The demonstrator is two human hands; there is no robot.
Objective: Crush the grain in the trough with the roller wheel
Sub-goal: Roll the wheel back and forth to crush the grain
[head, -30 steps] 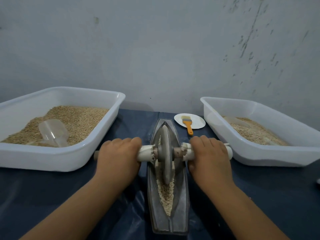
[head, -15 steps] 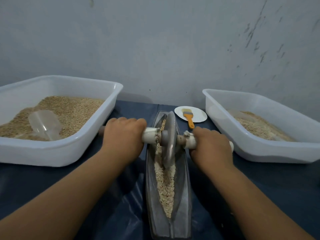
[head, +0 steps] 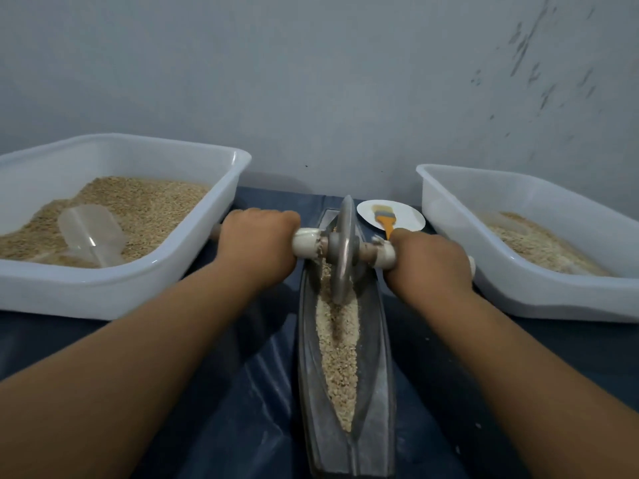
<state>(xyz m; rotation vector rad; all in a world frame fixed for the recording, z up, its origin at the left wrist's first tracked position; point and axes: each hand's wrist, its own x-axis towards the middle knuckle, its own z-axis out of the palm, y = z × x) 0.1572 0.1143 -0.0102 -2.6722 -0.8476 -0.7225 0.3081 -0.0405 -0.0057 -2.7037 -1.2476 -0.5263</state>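
Note:
A long grey boat-shaped trough point(head: 375, 392) lies lengthwise in the middle of the table, with a strip of pale crushed grain point(head: 339, 357) along its groove. The grey roller wheel point(head: 343, 250) stands upright in the far part of the trough, on a white-sleeved axle. My left hand point(head: 257, 243) grips the axle's left handle. My right hand point(head: 428, 262) grips the right handle. Both arms are stretched forward.
A white tub point(head: 103, 292) at the left holds whole grain and a clear plastic scoop point(head: 91, 233). Another white tub point(head: 553, 292) at the right holds paler grain. Behind the trough, a small white plate point(head: 408, 219) carries an orange-handled brush point(head: 383, 216). Dark blue plastic sheeting point(head: 242, 409) covers the table.
Both hands have pushed the wheel away from me, from the trough's middle to its far end, uncovering more grain in the near groove.

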